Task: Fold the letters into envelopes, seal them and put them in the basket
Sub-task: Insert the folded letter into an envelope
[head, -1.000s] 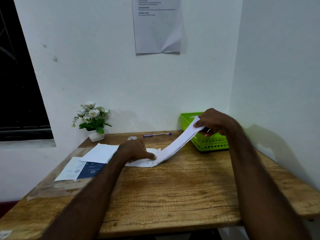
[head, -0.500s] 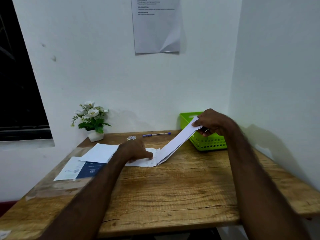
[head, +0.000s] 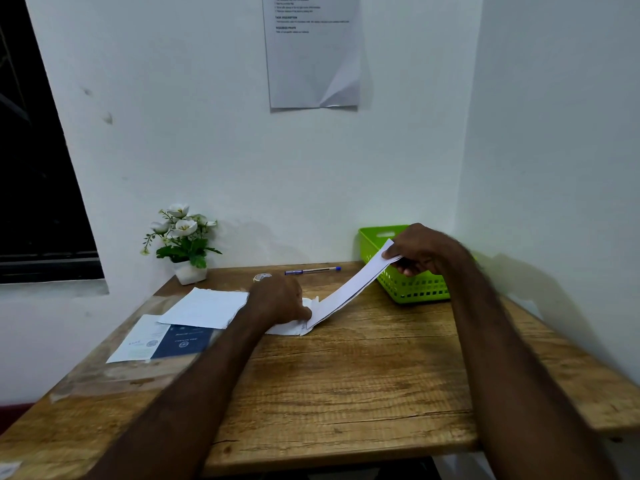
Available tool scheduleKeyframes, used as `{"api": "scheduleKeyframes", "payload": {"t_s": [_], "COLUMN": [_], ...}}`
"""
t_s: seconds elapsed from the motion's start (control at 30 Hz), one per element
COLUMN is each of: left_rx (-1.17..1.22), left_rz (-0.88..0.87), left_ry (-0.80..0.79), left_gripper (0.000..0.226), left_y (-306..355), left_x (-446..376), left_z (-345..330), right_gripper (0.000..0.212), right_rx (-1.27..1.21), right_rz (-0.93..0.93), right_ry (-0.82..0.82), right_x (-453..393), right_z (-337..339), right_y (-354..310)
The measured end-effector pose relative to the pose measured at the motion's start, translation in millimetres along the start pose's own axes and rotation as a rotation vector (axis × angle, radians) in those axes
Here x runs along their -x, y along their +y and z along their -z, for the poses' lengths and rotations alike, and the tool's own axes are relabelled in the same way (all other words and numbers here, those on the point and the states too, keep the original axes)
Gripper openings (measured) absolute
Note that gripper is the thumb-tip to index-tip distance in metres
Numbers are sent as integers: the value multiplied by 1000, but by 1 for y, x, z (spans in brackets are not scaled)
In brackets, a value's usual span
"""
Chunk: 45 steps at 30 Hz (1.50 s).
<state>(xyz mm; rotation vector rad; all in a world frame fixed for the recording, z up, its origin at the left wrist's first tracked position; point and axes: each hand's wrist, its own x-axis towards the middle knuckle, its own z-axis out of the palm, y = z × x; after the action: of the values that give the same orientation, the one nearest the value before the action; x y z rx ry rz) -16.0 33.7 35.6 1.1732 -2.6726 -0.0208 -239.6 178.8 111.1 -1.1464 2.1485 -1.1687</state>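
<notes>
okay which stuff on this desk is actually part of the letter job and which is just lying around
Part of the job: letter in right hand, papers under left hand, green basket.

Lying about: pen, flower pot, blue booklet, wall notice.

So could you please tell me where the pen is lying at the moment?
In the head view the pen lies at the back of the table near the wall, between the flower pot on the left and the green basket on the right.
</notes>
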Motion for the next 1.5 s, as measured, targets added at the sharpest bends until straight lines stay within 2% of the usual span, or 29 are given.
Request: {"api": "scheduleKeyframes", "payload": {"t_s": [0.13, 0.47, 0.6, 0.77, 1.07, 1.17, 1.5], "left_rx": [-31, 55, 148, 410, 396, 348, 246], "left_rz": [-32, -59, 5, 43, 74, 58, 47], "left_ry": [-6, -132, -172, -219, -209, -187, -100], "left_gripper": [25, 36, 31, 31, 23, 33, 31], "left_y": [3, 0, -10, -29, -25, -24, -11], "left_x": [0, -1, -2, -2, -5, -5, -2], "left_z": [-1, -4, 0, 10, 3, -1, 1], "right_gripper": [18, 10, 9, 8, 11, 18, 19], "right_rx": [44, 59, 46, 44, 45, 57, 68], "right_rz": [14, 44, 54, 57, 41, 29, 34], "right_ry": [25, 35, 34, 26, 13, 11, 10], "right_x": [0, 2, 3, 2, 2, 2, 1], "right_z": [-5, -7, -6, -6, -6, -6, -6], "right_y": [-2, -4, -5, -5, -4, -4, -3]}}
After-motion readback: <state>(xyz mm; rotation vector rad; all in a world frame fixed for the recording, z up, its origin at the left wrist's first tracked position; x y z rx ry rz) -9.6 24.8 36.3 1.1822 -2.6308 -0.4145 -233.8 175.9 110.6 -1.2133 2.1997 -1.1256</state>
